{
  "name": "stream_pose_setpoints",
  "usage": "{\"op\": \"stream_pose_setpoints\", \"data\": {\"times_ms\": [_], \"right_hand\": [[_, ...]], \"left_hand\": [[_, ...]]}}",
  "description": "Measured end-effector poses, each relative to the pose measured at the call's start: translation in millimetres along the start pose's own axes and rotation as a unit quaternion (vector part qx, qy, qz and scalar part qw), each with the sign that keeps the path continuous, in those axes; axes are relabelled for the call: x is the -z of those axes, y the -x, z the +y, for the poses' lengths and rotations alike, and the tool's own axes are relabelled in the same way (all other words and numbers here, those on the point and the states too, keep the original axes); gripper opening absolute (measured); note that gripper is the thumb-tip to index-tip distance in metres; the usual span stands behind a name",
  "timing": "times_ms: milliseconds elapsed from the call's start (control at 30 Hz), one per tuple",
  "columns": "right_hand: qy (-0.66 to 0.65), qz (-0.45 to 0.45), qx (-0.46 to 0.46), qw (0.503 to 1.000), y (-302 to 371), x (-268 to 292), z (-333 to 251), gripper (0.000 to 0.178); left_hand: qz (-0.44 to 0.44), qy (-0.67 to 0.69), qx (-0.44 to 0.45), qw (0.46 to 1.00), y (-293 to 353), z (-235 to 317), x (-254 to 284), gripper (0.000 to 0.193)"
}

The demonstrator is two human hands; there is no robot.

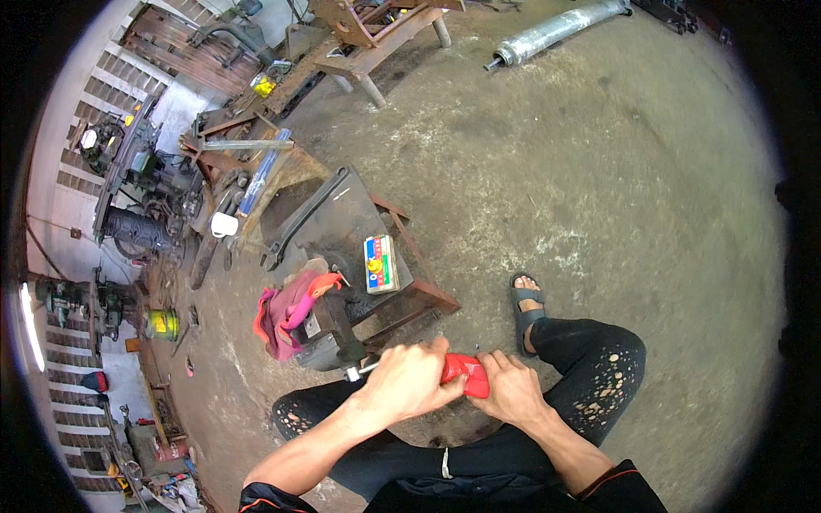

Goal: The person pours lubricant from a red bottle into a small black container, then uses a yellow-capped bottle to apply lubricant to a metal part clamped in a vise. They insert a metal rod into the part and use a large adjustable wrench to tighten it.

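Between my two hands, above my lap, is a red object with flat sides; its kind is not clear. My left hand is closed on its left end, the thumb along its lower edge. Closed fingers of my right hand grip its right side. Just left of my left hand, a bench vise with a metal screw end is partly hidden by that hand. A pink and orange cloth drapes over the vise's left side.
A metal worktable stands ahead, bearing a small box with coloured panels and a long dark bar. Behind are a cluttered bench and a rusty frame. A grey cylinder lies on the floor at the far right.
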State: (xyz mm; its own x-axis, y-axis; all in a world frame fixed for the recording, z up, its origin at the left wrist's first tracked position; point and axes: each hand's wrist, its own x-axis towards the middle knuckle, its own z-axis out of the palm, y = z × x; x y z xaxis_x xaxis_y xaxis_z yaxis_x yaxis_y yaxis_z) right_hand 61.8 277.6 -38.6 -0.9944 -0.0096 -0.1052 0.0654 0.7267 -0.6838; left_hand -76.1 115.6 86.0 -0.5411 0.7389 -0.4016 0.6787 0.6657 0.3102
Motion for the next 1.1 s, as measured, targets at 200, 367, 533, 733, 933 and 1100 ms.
{"op": "stream_pose_setpoints", "data": {"times_ms": [200,367,533,733,933,1100], "right_hand": [[-0.002,0.006,-0.021,1.0,0,0,8,0.071],[0.005,-0.025,-0.045,0.999,-2,3,7,0.073],[-0.014,-0.028,-0.054,0.998,-4,3,9,0.072],[0.001,-0.015,-0.028,0.999,-3,0,10,0.073],[0.008,-0.017,0.007,1.0,-5,0,1,0.074],[-0.025,-0.006,0.053,0.998,3,11,-13,0.074]], "left_hand": [[0.242,-0.152,0.026,0.958,-78,-93,60,0.036],[0.048,-0.177,0.298,0.937,-150,-206,77,0.051],[-0.015,-0.136,0.35,0.927,-157,-247,61,0.065],[0.072,-0.066,0.239,0.966,-131,-260,115,0.074],[0.476,0.134,0.212,0.843,9,-314,124,0.057],[0.46,0.282,0.353,0.764,135,-318,-29,0.086]]}}
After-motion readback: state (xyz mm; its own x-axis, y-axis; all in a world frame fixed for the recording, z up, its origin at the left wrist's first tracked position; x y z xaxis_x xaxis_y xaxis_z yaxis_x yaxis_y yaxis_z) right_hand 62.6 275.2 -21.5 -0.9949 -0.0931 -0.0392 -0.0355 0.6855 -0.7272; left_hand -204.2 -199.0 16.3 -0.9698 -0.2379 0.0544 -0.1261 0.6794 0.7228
